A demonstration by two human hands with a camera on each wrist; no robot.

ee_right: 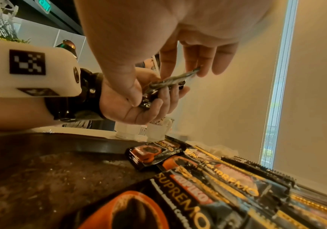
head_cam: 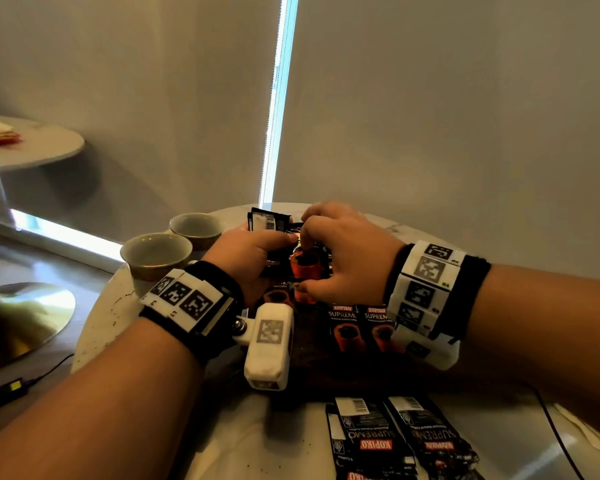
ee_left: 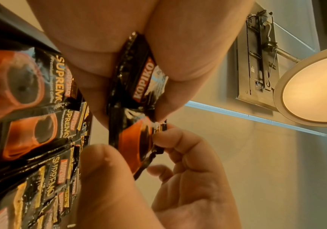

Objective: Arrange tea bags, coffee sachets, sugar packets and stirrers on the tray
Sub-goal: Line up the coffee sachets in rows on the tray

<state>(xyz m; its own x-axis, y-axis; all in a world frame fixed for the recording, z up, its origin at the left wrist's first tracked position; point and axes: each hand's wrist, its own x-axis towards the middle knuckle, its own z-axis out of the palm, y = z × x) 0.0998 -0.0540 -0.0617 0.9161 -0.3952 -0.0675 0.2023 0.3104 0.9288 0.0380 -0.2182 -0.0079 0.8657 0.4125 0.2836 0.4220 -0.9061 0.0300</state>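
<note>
We find much of the tray [head_cam: 312, 372] hidden in the head view: both wrists and the white wrist camera housing [head_cam: 269, 348] cover its left and right parts, and its dark floor shows only between the forearms. In the right wrist view the tray's rim [ee_right: 61, 143] and speckled floor are plain. We cannot make out any tea bags, sugar packets or stirrers with confidence. At the bottom edge of the head view, loose sachets [head_cam: 399, 441] lie face down on the bench [head_cam: 222, 445], cut off by the frame.

We note the left hand [head_cam: 248, 254] gripping a bunch of coffee sachets [head_cam: 291, 258] above the far part of the tray, toward 12 o'clock. Its thumb lies across the top of the bunch and its fingers [ee_right: 164, 99] curl beneath it. The count of sachets in the bunch cannot be read.

The right hand [head_cam: 343, 251] meets the bunch from 3 o'clock. In the left wrist view its thumb and fingers [ee_left: 176, 139] pinch the serrated edge of the front sachet [ee_left: 137, 139], which stands clear of the tray.

A row of sachets [head_cam: 361, 327] lies face up in the tray at 6 o'clock of the hands, overlapping one another.

Two cups [head_cam: 174, 244] stand on the bench at 9 o'clock of the left hand.
</note>
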